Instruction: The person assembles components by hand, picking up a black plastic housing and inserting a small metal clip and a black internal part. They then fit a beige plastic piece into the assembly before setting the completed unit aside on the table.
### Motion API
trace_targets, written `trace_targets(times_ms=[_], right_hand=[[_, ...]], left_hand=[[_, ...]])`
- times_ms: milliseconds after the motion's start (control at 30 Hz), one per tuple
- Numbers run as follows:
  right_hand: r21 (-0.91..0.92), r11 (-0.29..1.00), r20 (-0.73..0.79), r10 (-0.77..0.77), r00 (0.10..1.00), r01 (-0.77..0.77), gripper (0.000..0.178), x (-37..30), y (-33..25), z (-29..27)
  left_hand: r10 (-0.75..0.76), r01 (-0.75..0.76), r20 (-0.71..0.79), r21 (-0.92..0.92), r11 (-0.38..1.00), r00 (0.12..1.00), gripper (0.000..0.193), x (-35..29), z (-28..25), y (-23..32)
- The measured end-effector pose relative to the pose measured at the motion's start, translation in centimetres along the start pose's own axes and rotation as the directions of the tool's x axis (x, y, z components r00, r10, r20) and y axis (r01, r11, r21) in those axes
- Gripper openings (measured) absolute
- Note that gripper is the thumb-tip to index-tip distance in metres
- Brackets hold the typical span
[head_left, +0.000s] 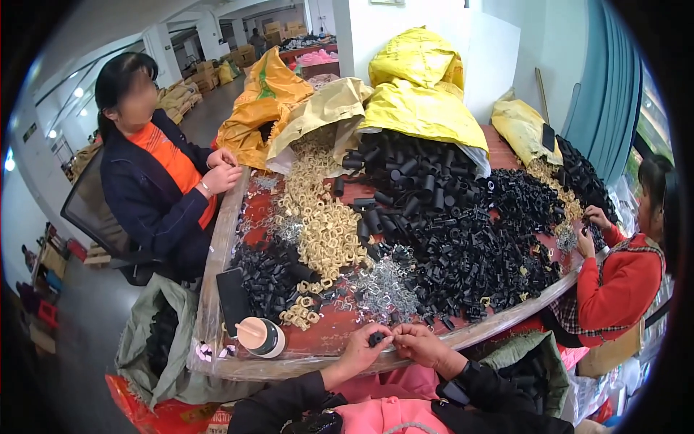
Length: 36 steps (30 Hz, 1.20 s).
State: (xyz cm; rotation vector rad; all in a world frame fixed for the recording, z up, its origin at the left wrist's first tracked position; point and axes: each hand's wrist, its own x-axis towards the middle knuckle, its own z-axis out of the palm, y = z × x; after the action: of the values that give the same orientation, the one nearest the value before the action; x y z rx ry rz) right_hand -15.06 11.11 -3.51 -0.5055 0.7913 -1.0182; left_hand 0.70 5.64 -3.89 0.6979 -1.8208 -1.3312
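Note:
At the table's near edge my left hand (359, 352) is closed round a small black plastic part (376, 338). Fingertips of my right hand (425, 345) are pinched together close beside it; whatever they hold is too small to make out. Just beyond my hands lies a pile of small silvery metal clips (384, 286). Tan ring-shaped plastic parts (322, 231) are heaped to its left and behind it. A large mound of small black parts (470, 253) covers the right side, with black cylindrical caps (412, 177) farther back.
A cup with a pinkish lid (262, 337) and a dark phone (232, 296) stand at the table's (238, 367) left corner. Yellow sacks (423, 108) and an orange sack (264, 94) lie at the back. Co-workers sit left (163, 173) and right (618, 282). Open sacks (155, 347) flank me.

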Motion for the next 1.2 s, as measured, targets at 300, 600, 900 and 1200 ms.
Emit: trace_targets(times_ms=[300, 600, 900, 1200], right_hand=[[-0.004, 0.997, -0.069, -0.072, 0.995, 0.072, 0.007, -0.8, 1.1, 1.4], [-0.691, 0.690, -0.100, -0.387, 0.917, 0.216, 0.006, -1.5, 1.1, 2.7], [-0.934, -0.169, 0.349, -0.629, 0.695, 0.316, 0.014, -1.8, -0.3, 3.8], [-0.897, -0.269, 0.439, -0.619, 0.651, 0.350, 0.012, -1.9, 0.3, 3.7]], left_hand=[[-0.110, 0.109, -0.016, -0.052, 0.993, 0.994, 0.011, -1.1, -0.2, 0.8], [-0.456, 0.584, 0.408, -0.725, 0.364, 0.791, 0.016, -1.9, -1.0, 0.1], [-0.481, 0.634, 0.451, -0.695, 0.339, 0.752, 0.020, -2.2, -1.0, 0.5], [-0.507, 0.627, 0.418, -0.689, 0.364, 0.754, 0.020, -3.4, -0.3, -0.2]])
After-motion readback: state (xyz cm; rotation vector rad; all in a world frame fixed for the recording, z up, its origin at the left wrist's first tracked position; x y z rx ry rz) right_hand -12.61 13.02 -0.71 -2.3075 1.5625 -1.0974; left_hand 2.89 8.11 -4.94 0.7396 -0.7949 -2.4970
